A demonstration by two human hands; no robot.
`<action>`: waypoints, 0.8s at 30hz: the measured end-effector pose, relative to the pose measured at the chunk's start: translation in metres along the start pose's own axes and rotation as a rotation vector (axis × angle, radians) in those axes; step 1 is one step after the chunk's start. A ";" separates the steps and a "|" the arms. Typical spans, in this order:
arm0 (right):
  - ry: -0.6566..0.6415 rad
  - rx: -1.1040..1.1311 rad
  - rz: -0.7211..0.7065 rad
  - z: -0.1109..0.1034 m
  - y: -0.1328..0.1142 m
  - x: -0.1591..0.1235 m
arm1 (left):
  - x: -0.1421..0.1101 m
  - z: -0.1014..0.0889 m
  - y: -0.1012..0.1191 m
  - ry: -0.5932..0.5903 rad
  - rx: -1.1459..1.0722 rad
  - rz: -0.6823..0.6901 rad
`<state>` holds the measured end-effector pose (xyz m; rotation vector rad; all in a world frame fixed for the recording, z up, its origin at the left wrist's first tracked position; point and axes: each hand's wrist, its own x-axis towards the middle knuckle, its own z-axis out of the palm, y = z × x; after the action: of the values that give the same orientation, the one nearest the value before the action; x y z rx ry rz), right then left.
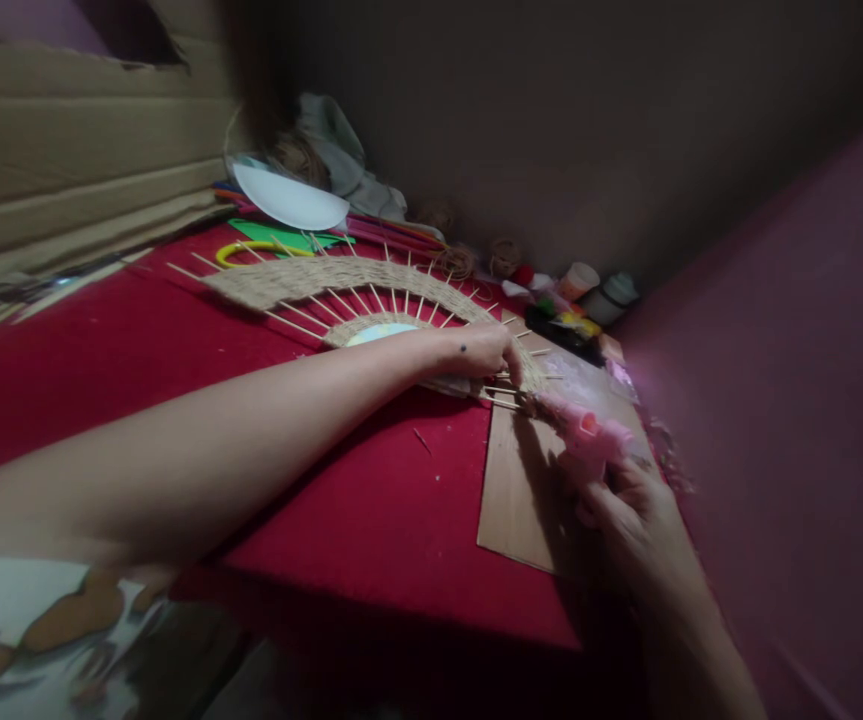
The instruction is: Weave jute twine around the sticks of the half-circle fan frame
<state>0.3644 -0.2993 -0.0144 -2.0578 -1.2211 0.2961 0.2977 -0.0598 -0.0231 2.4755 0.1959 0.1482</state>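
Observation:
A half-round woven twine fan (303, 278) with thin wooden sticks lies across the red cloth. My left hand (492, 350) reaches over its right end, fingers bent down and closed on the woven edge there; the fingertips are partly hidden. In my right hand (630, 510) is a pink glue gun (594, 435), gripped by its handle. Its dark nozzle points left and touches or nearly touches the end sticks, just below my left fingers. Under that end of the fan lies a brown board (513, 490).
A white half-disc (292, 198), green sheet (326, 241) and yellow ring (251, 250) lie behind the fan. Twine balls (504, 255), a small cup (579, 281) and a lidded jar (612, 298) stand farther back. Cardboard (86, 140) rises left; a purple wall (791, 400) borders the right.

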 end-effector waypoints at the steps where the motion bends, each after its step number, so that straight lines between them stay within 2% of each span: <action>1: -0.003 0.001 0.005 0.000 0.000 0.000 | 0.000 0.000 0.000 0.000 0.002 0.001; 11: -0.016 -0.004 0.013 0.000 -0.005 0.000 | -0.003 -0.003 0.004 -0.047 0.007 -0.016; 20: 0.005 0.001 -0.014 0.000 0.013 -0.001 | 0.000 -0.001 0.000 -0.037 0.034 -0.020; 24: -0.007 -0.034 -0.040 -0.001 0.007 -0.001 | 0.001 -0.001 -0.001 -0.037 0.012 -0.027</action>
<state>0.3690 -0.3024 -0.0190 -2.0603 -1.2776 0.2656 0.2985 -0.0587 -0.0229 2.4844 0.2154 0.0900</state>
